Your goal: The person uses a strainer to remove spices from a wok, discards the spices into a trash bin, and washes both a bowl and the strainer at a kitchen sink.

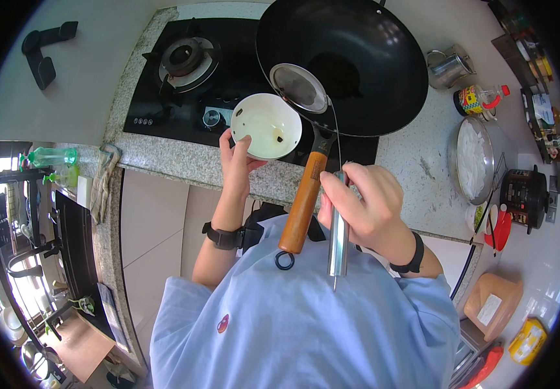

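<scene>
My left hand (pixel 238 158) grips the rim of a white bowl (pixel 260 121) that has a little pale liquid and several dark bits in it. My right hand (pixel 370 199) is closed on the steel handle of a fine-mesh strainer (pixel 299 86). The round mesh head, with dark bits on it, lies over the bowl's upper right edge and the near edge of a large black wok (pixel 377 97). A small dark pool shows at the wok's bottom. Its wooden handle (pixel 302 204) points towards me, between my two arms.
A gas burner (pixel 182 58) is at the upper left of the black hob. Along the right stand a steel pitcher (pixel 450 66), a bottle with a red cap (pixel 479 99), a steel bowl with white contents (pixel 472 160) and a black cooker (pixel 523 197). A cloth (pixel 106 182) hangs over the left counter edge.
</scene>
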